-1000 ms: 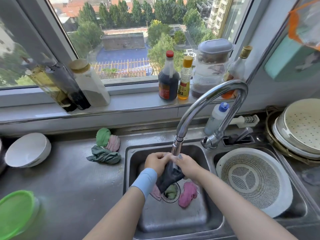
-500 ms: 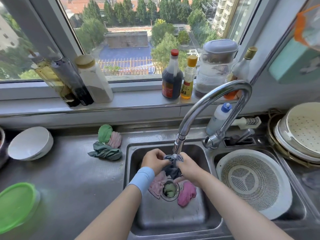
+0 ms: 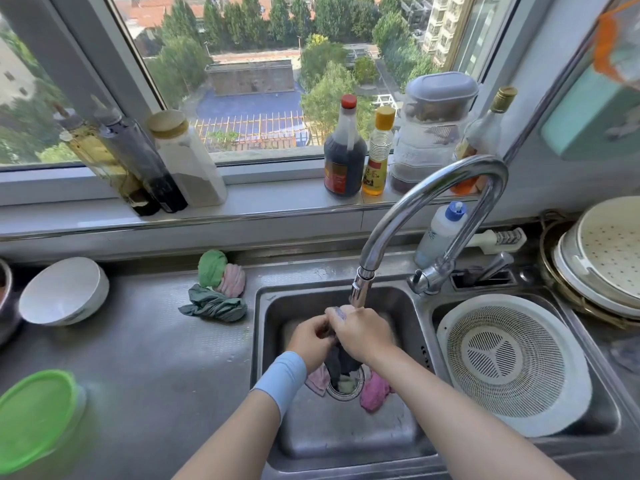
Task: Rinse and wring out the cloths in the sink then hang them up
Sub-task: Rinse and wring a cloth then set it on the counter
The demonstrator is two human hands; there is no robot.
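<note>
Two loose cloths, a pale pink cloth [image 3: 318,379] and a magenta cloth [image 3: 374,391], lie on the sink [image 3: 346,438] floor beneath the wrists. Above them the left hand [image 3: 311,341] and right hand [image 3: 363,336] touch each other, fingers curled tight around a dark cloth [image 3: 341,363] whose tail hangs below the palms. Just beyond the knuckles is the faucet nozzle [image 3: 360,289]. Farther off to the left of the hands, a bunch of twisted cloths [image 3: 218,292] sits on the counter [image 3: 138,341].

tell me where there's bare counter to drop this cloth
Bare steel counter for the dark cloth: between the white bowl, green lid and sink rim, in front of the cloth pile. Crowded: the right basin holds a colander, stacked strainers beyond it.
</note>
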